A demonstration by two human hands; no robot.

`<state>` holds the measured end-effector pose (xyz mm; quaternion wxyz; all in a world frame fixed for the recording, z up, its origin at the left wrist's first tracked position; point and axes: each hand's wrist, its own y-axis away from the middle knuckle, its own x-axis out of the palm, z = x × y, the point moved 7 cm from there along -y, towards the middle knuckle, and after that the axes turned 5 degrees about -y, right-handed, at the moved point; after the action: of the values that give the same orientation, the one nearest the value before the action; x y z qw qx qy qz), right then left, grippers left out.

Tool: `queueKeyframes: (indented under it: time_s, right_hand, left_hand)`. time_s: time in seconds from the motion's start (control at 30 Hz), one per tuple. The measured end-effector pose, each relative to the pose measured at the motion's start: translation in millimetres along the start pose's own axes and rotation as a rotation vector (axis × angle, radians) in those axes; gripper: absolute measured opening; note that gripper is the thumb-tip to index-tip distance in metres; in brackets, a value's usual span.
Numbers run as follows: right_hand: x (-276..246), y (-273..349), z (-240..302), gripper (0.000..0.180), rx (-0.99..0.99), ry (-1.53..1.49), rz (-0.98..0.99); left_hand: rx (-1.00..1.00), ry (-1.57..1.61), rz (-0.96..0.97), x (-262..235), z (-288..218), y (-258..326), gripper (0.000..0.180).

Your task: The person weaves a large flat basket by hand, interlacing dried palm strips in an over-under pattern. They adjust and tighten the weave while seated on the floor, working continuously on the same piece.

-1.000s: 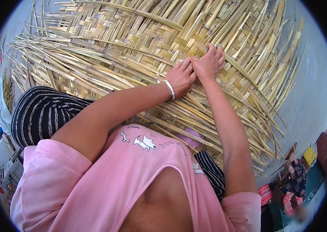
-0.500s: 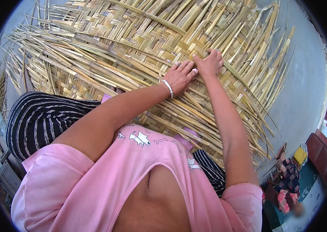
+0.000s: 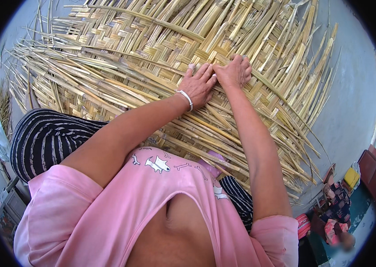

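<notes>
A large mat (image 3: 130, 38) of flat split-cane strips in a slanting weave lies under both my hands. My left hand (image 3: 198, 87), with a white bangle at the wrist, rests palm down on it, fingers stretched out over the strips. Touching its fingertips, my right hand (image 3: 234, 72) bends its fingers around a cane strip (image 3: 266, 82) that slants away to the lower right. The part inside that grip is hidden. A bundle of loose strip ends (image 3: 81, 73) runs from the far left towards my hands, below the tight weave.
Long unwoven ends (image 3: 317, 75) fan out at the right over a grey floor (image 3: 357, 89). My knee in striped black cloth (image 3: 50, 140) presses near the mat's left edge. At lower right are another person (image 3: 337, 207), a yellow object (image 3: 351, 178) and a dark red seat (image 3: 371, 171).
Both hands have shifted slightly left across the mat. The right hand's fingers are more curled, and the left thumb now sticks out farther from its fingers.
</notes>
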<state>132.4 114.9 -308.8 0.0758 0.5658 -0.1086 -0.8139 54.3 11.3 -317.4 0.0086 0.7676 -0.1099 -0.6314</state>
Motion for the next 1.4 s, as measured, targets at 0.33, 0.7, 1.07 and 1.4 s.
queueKeyframes:
  time_s: [0.33, 0.7, 1.07, 1.4]
  right_hand:
    - [-8, -6, -18, 0.049, -0.154, -0.103, -0.028]
    - [-42, -47, 38, 0.042, -0.363, 0.042, -0.211]
    - [-19, -128, 34, 0.025, -0.062, -0.062, 0.040]
    - [-25, -73, -1, 0.035, -0.047, -0.307, -0.110]
  left_hand:
    - [0.083, 0.099, -0.062, 0, 3, 2, 0.065]
    - [0.123, 0.075, 0.023, -2, -1, -9, 0.063]
    - [0.232, 0.101, -0.040, 1, 2, -12, 0.056]
    - [0.308, 0.111, -0.140, 13, -8, -6, 0.046]
